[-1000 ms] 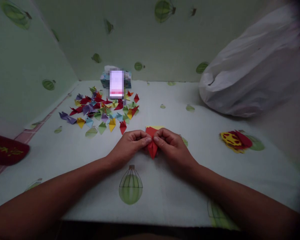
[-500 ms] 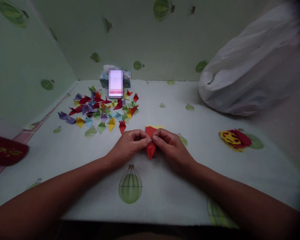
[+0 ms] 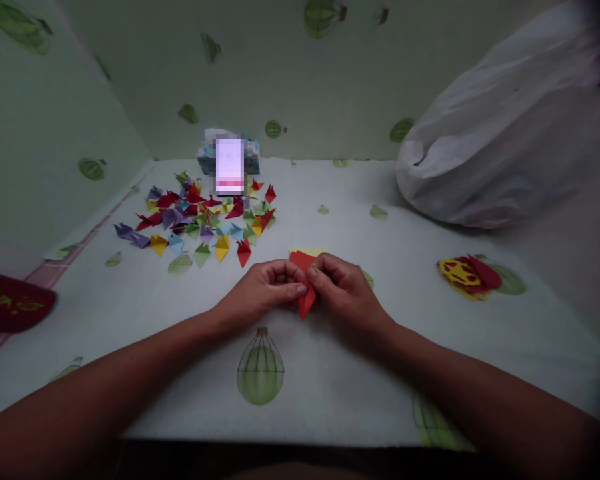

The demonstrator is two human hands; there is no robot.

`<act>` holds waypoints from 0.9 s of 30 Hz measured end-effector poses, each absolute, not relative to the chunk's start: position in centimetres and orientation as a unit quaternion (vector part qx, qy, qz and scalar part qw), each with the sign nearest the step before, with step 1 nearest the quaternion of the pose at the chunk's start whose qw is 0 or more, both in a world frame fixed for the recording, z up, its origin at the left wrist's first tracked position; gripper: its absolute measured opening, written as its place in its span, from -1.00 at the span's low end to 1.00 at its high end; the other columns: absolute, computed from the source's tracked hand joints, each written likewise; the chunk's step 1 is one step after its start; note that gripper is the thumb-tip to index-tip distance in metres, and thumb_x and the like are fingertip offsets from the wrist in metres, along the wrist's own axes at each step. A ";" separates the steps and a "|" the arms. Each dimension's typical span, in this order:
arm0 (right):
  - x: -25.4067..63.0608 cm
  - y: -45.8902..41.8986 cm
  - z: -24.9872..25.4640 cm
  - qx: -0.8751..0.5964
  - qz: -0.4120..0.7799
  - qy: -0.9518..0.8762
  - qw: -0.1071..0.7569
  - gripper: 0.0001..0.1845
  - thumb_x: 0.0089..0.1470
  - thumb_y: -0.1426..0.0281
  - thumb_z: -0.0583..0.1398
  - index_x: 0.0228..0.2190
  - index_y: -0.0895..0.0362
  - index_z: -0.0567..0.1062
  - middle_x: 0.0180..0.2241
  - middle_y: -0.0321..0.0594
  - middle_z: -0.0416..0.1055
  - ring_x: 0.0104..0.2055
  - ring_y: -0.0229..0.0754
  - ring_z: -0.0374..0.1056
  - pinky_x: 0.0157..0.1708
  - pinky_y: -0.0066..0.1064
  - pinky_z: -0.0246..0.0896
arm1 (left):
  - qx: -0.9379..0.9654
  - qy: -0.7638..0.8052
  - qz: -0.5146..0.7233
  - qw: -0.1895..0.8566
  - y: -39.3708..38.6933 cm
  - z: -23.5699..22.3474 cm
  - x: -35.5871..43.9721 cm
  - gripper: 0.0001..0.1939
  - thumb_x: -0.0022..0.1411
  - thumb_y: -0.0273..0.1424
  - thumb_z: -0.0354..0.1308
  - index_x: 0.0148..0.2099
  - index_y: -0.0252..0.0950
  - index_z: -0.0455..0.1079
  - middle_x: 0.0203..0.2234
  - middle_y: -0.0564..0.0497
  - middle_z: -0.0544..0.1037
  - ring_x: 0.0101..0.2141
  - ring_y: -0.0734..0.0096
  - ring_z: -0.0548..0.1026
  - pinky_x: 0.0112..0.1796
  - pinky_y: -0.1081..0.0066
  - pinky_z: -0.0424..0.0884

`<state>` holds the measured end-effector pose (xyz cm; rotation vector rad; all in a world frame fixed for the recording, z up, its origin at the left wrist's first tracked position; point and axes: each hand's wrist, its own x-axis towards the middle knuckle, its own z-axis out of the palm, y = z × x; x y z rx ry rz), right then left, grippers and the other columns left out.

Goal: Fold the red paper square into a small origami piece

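Note:
Between my hands is a folded piece of red origami paper (image 3: 306, 308), its narrow point aimed toward me. My left hand (image 3: 274, 283) pinches it from the left, thumb on top near the middle. From the right, my right hand (image 3: 343, 285) grips it with thumb and bent forefinger. Just beyond my fingertips lie red paper sheets (image 3: 300, 257) with a yellow edge showing; my hands partly cover them. Farther left spreads a pile of small folded paper pieces (image 3: 222, 248) in red, purple, yellow, green, orange and blue.
A lit phone (image 3: 230, 160) leans against a tissue box (image 3: 253, 157) behind the pile. A large white plastic bag (image 3: 460, 173) stands at the back right. Yellow and red paper cutouts (image 3: 460, 272) lie on the right. At the left edge is a red object with yellow markings (image 3: 15, 301).
The red paper has tilted slightly, and its lower tip has shifted a little right. My left thumb has slid right across it; my right hand has moved slightly right.

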<state>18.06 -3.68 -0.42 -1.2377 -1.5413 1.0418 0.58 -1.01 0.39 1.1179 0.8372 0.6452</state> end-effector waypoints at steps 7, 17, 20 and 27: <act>18.0 -3.6 -0.4 -0.499 0.423 -0.589 0.474 -0.72 0.20 0.30 0.13 -0.54 0.07 0.27 -0.58 -0.37 0.23 -0.52 -0.28 0.12 -0.49 -0.41 0.04 | 0.494 0.367 0.330 0.716 -1.5 -0.1 0.8 -0.84 0.18 -0.32 0.31 -0.24 -0.29 0.48 -0.37 0.07 0.57 -0.35 0.50 0.50 -0.24 0.45 0.38; 17.6 -3.9 -0.9 -0.488 0.424 -0.557 0.521 -0.74 0.21 0.31 0.13 -0.51 0.07 0.27 -0.58 -0.39 0.22 -0.54 -0.30 0.12 -0.51 -0.42 0.05 | 0.478 0.373 0.347 0.715 -1.5 -0.4 1.1 -0.79 0.07 -0.40 0.39 -0.28 -0.32 0.44 -0.48 0.12 0.51 -0.45 0.56 0.44 -0.35 0.48 0.34; 17.5 -4.1 -1.1 -0.485 0.406 -0.566 0.529 -0.74 0.21 0.32 0.13 -0.51 0.08 0.26 -0.57 -0.39 0.20 -0.53 -0.31 0.11 -0.51 -0.42 0.04 | 0.483 0.379 0.343 0.711 -1.5 -0.4 1.1 -0.77 0.06 -0.39 0.39 -0.30 -0.33 0.42 -0.48 0.11 0.50 -0.46 0.56 0.42 -0.37 0.48 0.32; 17.5 -4.2 -1.3 -0.486 0.345 -0.603 0.530 -0.74 0.25 0.34 0.10 -0.49 0.08 0.26 -0.54 -0.38 0.19 -0.50 -0.29 0.09 -0.49 -0.40 0.05 | 0.489 0.366 0.351 0.710 -1.9 -0.4 1.2 -0.82 0.15 -0.34 0.33 -0.29 -0.32 0.42 -0.49 0.12 0.49 -0.45 0.56 0.41 -0.35 0.49 0.31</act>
